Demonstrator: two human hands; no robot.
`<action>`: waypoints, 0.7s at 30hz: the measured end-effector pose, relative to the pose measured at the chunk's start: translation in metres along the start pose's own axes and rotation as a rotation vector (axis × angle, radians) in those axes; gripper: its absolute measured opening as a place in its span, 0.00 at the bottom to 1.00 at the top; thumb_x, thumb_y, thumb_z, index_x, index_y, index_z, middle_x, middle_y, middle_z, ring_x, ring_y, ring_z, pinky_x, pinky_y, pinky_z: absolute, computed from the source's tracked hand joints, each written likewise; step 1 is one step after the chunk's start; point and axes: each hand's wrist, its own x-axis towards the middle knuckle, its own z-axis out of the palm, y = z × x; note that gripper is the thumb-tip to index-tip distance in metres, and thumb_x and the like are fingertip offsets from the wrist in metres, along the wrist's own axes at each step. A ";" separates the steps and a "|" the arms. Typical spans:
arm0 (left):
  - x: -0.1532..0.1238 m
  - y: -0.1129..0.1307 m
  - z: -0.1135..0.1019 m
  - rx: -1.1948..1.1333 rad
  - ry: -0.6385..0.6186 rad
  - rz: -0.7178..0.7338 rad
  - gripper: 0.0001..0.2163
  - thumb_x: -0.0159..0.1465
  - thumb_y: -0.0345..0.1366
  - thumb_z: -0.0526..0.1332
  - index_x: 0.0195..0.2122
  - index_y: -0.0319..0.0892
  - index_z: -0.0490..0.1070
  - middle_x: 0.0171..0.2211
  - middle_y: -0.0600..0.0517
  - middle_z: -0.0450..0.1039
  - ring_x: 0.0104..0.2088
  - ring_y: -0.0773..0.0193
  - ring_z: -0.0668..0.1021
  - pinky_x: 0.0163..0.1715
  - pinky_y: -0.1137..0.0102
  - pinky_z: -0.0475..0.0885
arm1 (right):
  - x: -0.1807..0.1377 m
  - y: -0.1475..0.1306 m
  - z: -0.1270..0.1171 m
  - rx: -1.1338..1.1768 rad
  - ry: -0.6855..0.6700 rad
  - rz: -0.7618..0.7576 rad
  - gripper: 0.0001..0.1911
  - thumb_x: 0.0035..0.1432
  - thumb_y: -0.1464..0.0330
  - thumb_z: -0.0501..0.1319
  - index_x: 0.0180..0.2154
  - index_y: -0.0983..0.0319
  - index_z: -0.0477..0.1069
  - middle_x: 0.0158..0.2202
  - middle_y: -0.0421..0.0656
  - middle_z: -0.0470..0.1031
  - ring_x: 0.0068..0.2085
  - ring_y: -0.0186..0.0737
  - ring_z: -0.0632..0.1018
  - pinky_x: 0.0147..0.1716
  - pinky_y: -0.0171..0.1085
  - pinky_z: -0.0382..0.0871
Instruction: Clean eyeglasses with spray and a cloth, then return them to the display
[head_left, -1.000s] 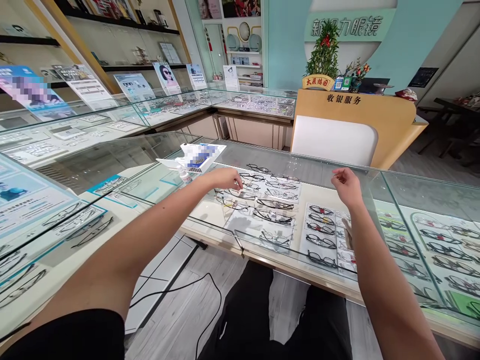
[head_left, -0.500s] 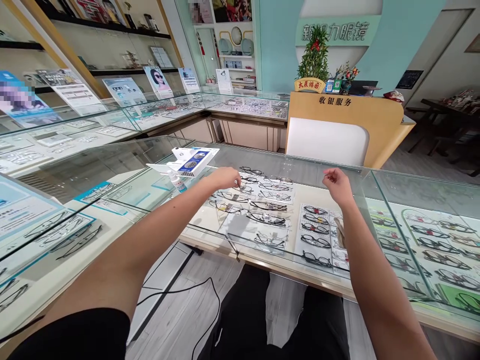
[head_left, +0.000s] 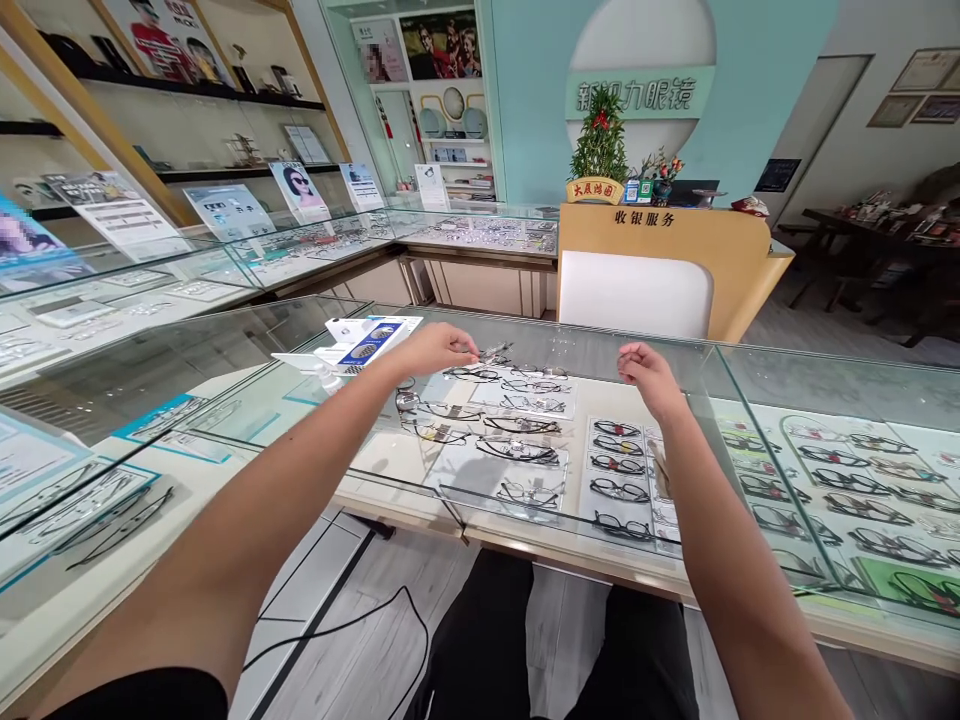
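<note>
Both my bare arms reach out over a glass display case (head_left: 420, 480) filled with trays of eyeglass frames. My left hand (head_left: 439, 348) is pinched shut, its fingertips on a thin-framed pair of glasses (head_left: 496, 352) at the far end of the tray rows (head_left: 517, 430). My right hand (head_left: 646, 375) hovers to the right above the black frames (head_left: 619, 460), fingers curled in, with nothing visible in them. I cannot tell whether the hands are above or under the top glass.
A white box with a blue label (head_left: 360, 340) lies left of my left hand. More glass cases (head_left: 150, 290) with brochures run along the left. An orange cashier counter (head_left: 675, 265) with a plant (head_left: 600, 150) stands behind. A black cable (head_left: 337, 625) crosses the floor.
Both hands have drifted slightly left and nearer together in the picture. My left fingertips now meet the thin-framed glasses. The view has tilted up a little.
</note>
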 end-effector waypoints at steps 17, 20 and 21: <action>0.051 0.164 0.118 -1.162 0.225 0.101 0.16 0.53 0.49 0.77 0.31 0.43 0.79 0.25 0.57 0.63 0.26 0.69 0.62 0.28 0.69 0.57 | -0.010 -0.020 0.019 0.236 -0.169 0.011 0.16 0.43 0.71 0.71 0.37 0.56 0.75 0.31 0.36 0.74 0.31 0.35 0.65 0.36 0.39 0.56; 0.052 0.167 0.130 -1.198 0.231 0.083 0.16 0.53 0.49 0.77 0.31 0.43 0.79 0.26 0.57 0.64 0.27 0.68 0.62 0.29 0.69 0.58 | -0.009 -0.019 0.019 0.238 -0.192 0.007 0.15 0.45 0.71 0.70 0.38 0.56 0.75 0.31 0.36 0.74 0.32 0.36 0.65 0.36 0.39 0.57; 0.051 0.166 0.133 -1.199 0.234 0.081 0.16 0.53 0.49 0.77 0.32 0.43 0.79 0.26 0.56 0.65 0.27 0.68 0.63 0.30 0.69 0.58 | -0.008 -0.019 0.020 0.236 -0.199 0.008 0.14 0.46 0.71 0.70 0.38 0.56 0.75 0.31 0.36 0.74 0.32 0.36 0.65 0.36 0.39 0.57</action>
